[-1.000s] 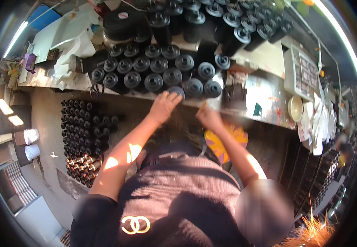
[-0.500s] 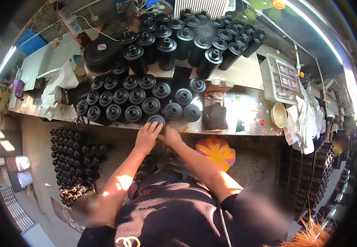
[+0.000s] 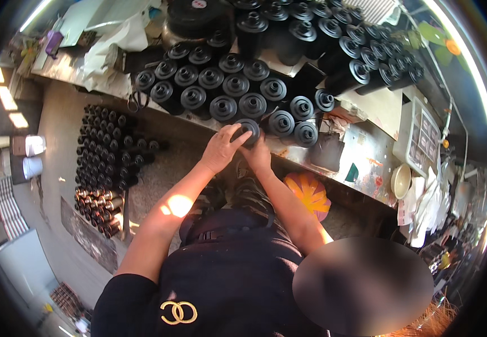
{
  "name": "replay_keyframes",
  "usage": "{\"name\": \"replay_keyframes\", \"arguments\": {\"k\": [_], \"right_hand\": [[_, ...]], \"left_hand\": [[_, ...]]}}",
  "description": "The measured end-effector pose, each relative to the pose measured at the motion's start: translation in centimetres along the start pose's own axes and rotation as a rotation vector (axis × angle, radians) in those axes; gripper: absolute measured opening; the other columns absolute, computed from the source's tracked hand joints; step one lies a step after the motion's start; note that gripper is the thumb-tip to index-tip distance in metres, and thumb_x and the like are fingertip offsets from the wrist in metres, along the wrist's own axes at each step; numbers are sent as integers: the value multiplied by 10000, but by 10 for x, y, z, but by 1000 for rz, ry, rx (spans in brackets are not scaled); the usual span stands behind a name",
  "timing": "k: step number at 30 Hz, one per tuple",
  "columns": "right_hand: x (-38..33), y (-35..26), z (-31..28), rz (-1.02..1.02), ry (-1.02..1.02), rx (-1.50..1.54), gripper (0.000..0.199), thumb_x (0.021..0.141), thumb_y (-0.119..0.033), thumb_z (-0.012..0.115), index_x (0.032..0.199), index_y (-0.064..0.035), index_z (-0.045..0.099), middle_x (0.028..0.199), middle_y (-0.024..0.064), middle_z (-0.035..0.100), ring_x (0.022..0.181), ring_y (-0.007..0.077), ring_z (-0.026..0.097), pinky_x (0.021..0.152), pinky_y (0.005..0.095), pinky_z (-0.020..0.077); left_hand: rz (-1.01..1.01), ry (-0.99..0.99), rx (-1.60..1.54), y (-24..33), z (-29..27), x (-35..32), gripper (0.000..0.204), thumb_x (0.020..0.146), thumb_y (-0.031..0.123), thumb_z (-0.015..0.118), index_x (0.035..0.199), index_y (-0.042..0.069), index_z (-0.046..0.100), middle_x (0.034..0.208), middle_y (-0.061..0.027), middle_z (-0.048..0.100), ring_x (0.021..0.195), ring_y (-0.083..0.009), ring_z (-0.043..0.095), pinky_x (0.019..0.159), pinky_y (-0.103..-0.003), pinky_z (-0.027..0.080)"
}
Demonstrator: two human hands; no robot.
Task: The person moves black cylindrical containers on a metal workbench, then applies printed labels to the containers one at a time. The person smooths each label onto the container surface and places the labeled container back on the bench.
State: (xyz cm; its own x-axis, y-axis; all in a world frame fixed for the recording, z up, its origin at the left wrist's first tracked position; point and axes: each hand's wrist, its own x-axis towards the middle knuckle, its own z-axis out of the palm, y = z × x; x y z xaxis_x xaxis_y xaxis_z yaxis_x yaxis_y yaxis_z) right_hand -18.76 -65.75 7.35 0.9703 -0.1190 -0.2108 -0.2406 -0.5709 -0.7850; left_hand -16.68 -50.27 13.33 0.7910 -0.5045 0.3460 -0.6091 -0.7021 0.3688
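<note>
The person stands close against the table, dark shirt lowest in view, both forearms reaching forward to its near edge. The left hand has its fingers curled over the left side of a black round cap, which sits at the front edge of the table just ahead of the body. The right hand grips the same cap from below and from the right; its fingers are mostly hidden behind the part, so how tightly they close cannot be told. Just beyond the cap, rows of matching black ribbed caps stand packed side by side on the table, touching one another. Further back, longer black cylinders lie stacked in a tilted pile toward the far right. Right of the hands, a dark block rests on the table, and near the right end sits a small pale bowl. Below the table, an orange patterned stool seat shows beside the right forearm. On the floor to the left, dark tubes lie in tight rows.
</note>
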Motion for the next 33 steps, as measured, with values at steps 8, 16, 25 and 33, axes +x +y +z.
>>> {"name": "replay_keyframes", "arguments": {"k": [8,16,25,33], "right_hand": [[-4,10,6,101,-31,43,902,649,-267,817,1379,-91,317,1228,207,560,1108,397,566,881,459,477],[-12,-65,-12,-241,298,-106,918,592,-220,858,1354,-39,378,1319,179,462,1211,364,462,1008,429,391],[-33,-94,-83,-95,165,-9,757,625,-250,813,1257,-60,441,1215,164,507,1115,330,533,945,400,455],[-6,-99,-298,-114,700,-108,712,617,-243,824,1214,-48,489,1136,146,548,1039,278,565,930,384,447]], "left_hand": [[-359,-35,-295,8,3,-15,866,697,82,787,1431,205,344,1278,-116,438,1062,-295,564,845,-401,524],[-710,63,-824,-6,-8,-45,807,791,34,729,1465,93,288,1197,-127,496,917,-169,610,773,-290,520],[-943,-79,-735,-41,-45,-230,680,825,65,681,1428,68,368,998,-79,589,741,-121,607,706,-269,505],[-1365,-212,-481,-109,-53,-428,496,770,84,725,1219,16,524,733,-73,624,680,-151,615,655,-319,512]]}}
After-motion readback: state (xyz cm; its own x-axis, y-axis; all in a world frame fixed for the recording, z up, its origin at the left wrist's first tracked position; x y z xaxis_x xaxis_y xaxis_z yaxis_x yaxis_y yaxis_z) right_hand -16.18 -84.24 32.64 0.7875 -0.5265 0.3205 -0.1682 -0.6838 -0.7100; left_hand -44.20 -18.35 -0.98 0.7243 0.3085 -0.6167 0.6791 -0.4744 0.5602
